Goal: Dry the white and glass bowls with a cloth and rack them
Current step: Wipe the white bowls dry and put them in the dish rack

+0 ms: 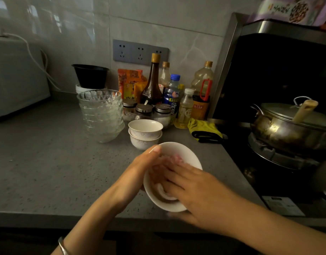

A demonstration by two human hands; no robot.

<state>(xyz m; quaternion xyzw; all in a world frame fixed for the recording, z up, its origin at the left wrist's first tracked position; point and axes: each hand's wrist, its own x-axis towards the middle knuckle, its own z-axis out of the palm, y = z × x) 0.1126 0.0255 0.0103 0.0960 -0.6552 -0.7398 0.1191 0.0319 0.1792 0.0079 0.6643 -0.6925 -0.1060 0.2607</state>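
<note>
Hands first: the left hand [140, 168] grips the round white glazed ceramic bowl [178, 150] by its left rim, thumb hooked over the edge. It holds the bowl tilted over the near part of the speckled grey stone counter [48, 162]. The right hand [193, 186] lies inside the bowl, fingers fairly straight, pressing a bunched pale pink-white cloth [166, 195] against the inner wall. Glazed ceramic like this is probably light but stiff, brittle and slick when damp, so a thumb-over-rim hold with fingers under the wall looks safest. Just beyond stand 2 stacked small white speckled bowls [145, 133]. To their left is a tall stack of clear ribbed glass bowls [101, 115], likely heavy together, slippery and easy to chip; lifting 1 at a time by the rim seems wise. Farther right lies a yellow and black cloth [204, 128]. At the far side, a blue-capped plastic bottle [172, 96] and its neighbours carry Chinese labels too blurred to read, as does the purple printed packet [291, 10] at far right. No rack shows.
</note>
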